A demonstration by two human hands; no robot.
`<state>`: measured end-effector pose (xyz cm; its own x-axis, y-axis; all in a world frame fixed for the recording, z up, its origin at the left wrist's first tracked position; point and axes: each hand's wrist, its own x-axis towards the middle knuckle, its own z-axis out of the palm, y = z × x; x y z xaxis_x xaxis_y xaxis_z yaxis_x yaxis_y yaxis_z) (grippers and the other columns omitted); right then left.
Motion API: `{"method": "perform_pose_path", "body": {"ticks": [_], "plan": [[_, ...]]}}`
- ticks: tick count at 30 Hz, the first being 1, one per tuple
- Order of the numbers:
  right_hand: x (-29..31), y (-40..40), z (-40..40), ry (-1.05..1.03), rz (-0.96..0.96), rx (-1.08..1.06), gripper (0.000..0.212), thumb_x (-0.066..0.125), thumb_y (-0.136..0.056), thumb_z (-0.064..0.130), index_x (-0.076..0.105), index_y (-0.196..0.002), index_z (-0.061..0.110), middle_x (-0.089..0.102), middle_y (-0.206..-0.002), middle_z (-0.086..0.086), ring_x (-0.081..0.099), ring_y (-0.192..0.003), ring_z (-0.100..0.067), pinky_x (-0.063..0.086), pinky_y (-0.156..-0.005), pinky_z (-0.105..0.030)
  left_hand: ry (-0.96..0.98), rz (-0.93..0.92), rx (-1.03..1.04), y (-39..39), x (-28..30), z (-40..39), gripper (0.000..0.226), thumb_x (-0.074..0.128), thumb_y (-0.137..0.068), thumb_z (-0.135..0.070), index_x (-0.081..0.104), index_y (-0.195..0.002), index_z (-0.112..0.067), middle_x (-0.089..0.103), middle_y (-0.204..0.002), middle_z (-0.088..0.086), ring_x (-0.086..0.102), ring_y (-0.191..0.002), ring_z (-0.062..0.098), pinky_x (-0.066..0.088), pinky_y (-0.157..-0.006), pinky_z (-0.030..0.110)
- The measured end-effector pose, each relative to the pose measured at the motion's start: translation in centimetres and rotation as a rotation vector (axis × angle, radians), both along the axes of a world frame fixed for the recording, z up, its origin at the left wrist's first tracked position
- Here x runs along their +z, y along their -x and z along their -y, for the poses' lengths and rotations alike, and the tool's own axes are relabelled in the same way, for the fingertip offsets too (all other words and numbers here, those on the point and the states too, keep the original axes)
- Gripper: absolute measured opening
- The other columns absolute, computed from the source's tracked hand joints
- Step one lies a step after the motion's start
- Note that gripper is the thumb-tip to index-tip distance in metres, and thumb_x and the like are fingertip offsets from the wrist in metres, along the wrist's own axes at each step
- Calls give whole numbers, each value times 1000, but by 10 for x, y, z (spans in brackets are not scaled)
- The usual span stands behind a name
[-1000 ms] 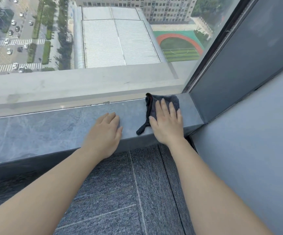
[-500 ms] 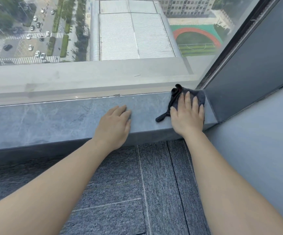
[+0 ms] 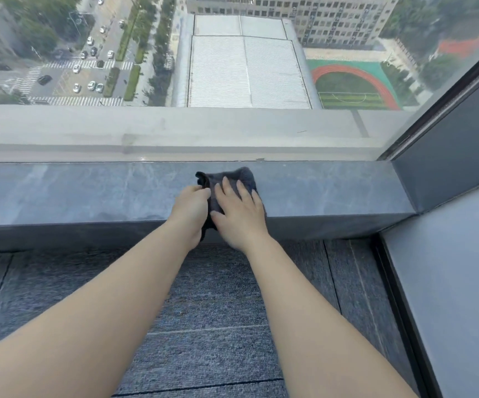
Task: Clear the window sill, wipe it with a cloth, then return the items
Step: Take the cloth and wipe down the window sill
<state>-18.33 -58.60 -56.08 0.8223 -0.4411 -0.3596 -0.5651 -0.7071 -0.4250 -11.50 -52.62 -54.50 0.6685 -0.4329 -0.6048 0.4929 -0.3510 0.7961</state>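
On sill (image 3: 89,193), both hands on cloth (image 3: 241,176).

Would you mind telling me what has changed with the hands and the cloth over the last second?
The dark grey cloth has been wiped leftward, away from the sill's right corner, under the flat right hand. The left hand has come off the grey marble window sill and now pinches the cloth's left edge. The cloth remains on the sill, which has nothing else on it.
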Motion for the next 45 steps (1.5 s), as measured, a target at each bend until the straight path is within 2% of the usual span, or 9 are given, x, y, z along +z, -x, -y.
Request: {"method": "perform_pose_path", "body": {"ticks": [2,4,8,12,17,25,31,35,45], "plan": [[11,-2,0,-217,122,-90,46,35,-95,19,37,-141,19,15,-159,1,10,-147,-18,5,-118,-33,18,-51,69,-2,2,-7,17,43,-90,-5,53,-78,-10,56,-77,9,52,-67,20,46,-57,25],[19,2,5,-326,265,-299,40,40,-92,12,52,-130,16,27,-155,0,23,-143,-20,19,-115,-34,-13,-34,54,0,0,-9,4,53,-85,-3,55,-85,-6,62,-90,18,60,-81,29,52,-73,34],[17,16,17,-50,124,-508,44,48,-89,17,43,-133,15,33,-146,-8,29,-133,-29,27,-108,-44,-156,-10,30,6,-4,-4,15,62,-77,1,50,-71,-6,59,-84,17,59,-88,33,51,-84,46],[14,20,8,-207,153,-570,39,53,-86,9,45,-124,8,43,-132,-12,47,-115,-29,42,-95,-37,-229,-75,-34,9,-6,-8,14,58,-78,1,53,-91,0,57,-95,18,57,-92,33,45,-78,38],[40,23,-18,-535,109,-740,37,56,-85,5,51,-122,4,57,-120,-12,50,-97,-21,39,-76,-29,-231,-173,-71,5,31,-39,14,53,-84,1,49,-72,-6,51,-72,10,47,-63,20,39,-58,26],[196,7,-50,-622,152,-577,11,59,-84,10,63,-93,6,56,-84,1,49,-85,-16,38,-62,-22,-103,-232,36,-11,185,-79,21,49,-86,-2,52,-106,-2,59,-94,15,56,-83,28,48,-74,35],[354,-29,-58,-687,305,-582,23,64,-80,3,45,-76,17,50,-77,4,48,-70,-7,37,-61,-19,33,-177,101,-38,358,-105,17,44,-85,-1,51,-74,-12,54,-74,7,51,-70,20,43,-62,30],[457,-55,-84,-771,352,-529,23,61,-81,3,45,-77,19,56,-95,-8,55,-90,-24,50,-86,-42,112,-88,114,-60,460,-142,21,41,-85,0,54,-76,-13,56,-78,9,51,-74,24,42,-67,35],[542,-97,-129,-864,440,-86,22,60,-81,3,47,-72,18,50,-78,-1,49,-79,-23,42,-74,-38,149,184,537,-42,548,-216,13,48,-87,4,49,-79,-6,55,-79,10,54,-65,20,47,-51,29]]}}
